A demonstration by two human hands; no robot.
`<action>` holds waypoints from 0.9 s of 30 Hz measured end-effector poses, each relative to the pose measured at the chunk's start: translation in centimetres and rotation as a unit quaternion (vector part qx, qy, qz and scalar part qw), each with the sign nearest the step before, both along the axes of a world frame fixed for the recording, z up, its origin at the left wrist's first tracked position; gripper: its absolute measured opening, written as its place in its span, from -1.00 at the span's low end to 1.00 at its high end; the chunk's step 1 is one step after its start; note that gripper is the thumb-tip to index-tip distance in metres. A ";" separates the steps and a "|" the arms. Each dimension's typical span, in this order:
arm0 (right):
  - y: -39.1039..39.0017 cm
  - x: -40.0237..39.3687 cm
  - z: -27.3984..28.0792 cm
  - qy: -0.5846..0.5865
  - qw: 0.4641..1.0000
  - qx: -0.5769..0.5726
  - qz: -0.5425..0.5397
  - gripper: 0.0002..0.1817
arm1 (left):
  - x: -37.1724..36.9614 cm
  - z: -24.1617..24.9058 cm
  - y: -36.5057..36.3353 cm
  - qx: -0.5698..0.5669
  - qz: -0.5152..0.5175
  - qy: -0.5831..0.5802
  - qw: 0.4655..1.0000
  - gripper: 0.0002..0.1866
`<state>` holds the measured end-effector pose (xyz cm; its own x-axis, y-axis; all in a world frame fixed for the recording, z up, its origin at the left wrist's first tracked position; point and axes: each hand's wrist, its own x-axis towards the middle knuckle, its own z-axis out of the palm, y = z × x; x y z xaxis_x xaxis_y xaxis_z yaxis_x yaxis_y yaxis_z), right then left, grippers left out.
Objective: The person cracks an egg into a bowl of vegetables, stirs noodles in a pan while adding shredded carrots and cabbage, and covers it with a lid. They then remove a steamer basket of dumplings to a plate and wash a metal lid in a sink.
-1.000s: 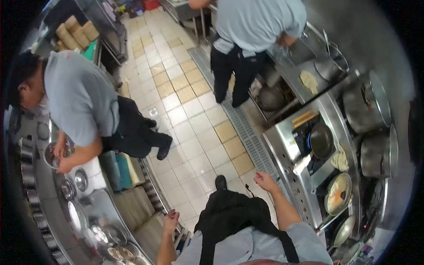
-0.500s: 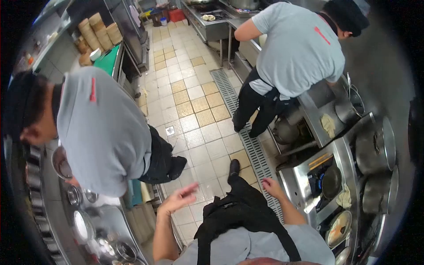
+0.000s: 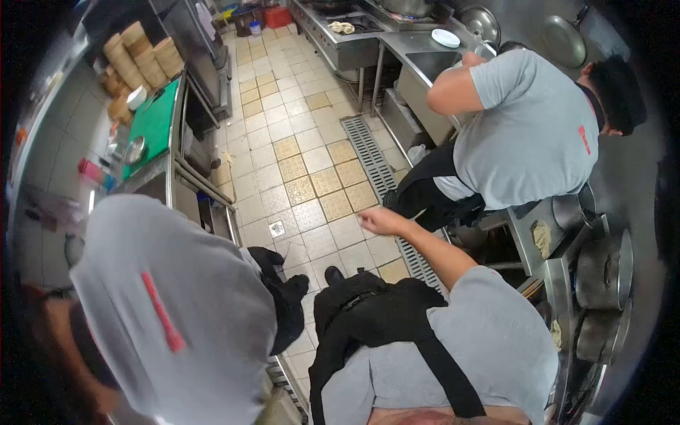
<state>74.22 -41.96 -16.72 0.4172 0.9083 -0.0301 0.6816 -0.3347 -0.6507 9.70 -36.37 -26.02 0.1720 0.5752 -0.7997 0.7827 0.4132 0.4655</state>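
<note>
My right hand [image 3: 382, 221] reaches forward over the tiled floor [image 3: 309, 212], held in the air. Its fingers hang loosely bent and I see nothing in them. It touches nothing; nearest below it are the floor tiles and the slotted drain grate [image 3: 372, 159]. My left hand is out of view. A black apron [image 3: 375, 312] covers my front, and one dark shoe [image 3: 333, 275] shows beneath it.
One co-worker [image 3: 177, 304] stands close on my left, another [image 3: 524, 127] bends over the right counter. Bamboo steamers [image 3: 138, 60] and a green cutting board [image 3: 152, 127] are at left. Large pots [image 3: 602, 269], a hanging pan [image 3: 564, 39] and a white plate [image 3: 445, 37] are at right.
I have moved forward along the aisle. My right hand has swung forward and inward, while my left hand has dropped out of view. The co-worker at right has raised an arm.
</note>
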 end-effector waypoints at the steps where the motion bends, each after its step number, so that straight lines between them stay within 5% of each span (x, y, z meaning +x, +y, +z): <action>1: 2.8 1.3 -0.1 -0.009 0.996 0.084 -0.034 -0.72 | 0.5 0.0 2.0 0.003 0.006 0.002 1.000 -0.41; 2: 5.2 1.5 1.5 -0.009 0.996 0.083 -0.039 -0.72 | 1.1 0.0 4.3 0.012 0.014 -0.002 1.000 -0.42; 4: 8.3 1.0 5.3 0.264 0.948 0.056 -0.165 -0.58 | 3.1 0.7 9.5 0.036 0.027 -0.024 0.999 -0.43; 8: 9.0 1.1 0.5 0.048 0.997 -0.052 0.027 -0.56 | 10.4 3.8 20.0 0.107 0.028 -0.087 0.990 -0.45; 11: 7.1 2.0 -6.2 0.097 0.972 -0.205 0.066 -0.52 | 16.4 5.9 25.0 0.130 0.019 -0.123 0.984 -0.47; 17: 5.7 8.7 -6.4 0.144 0.974 -0.170 -0.025 -0.56 | 26.5 7.2 30.2 0.118 -0.033 -0.127 0.984 -0.50; 21: 5.3 15.5 -3.3 0.173 0.966 -0.060 -0.181 -0.64 | 30.2 8.3 33.0 0.122 -0.048 -0.067 0.989 -0.52; 27: 0.3 24.9 -8.6 0.178 0.915 0.046 -0.360 -0.64 | 37.6 15.4 40.9 0.189 -0.038 0.000 0.981 -0.54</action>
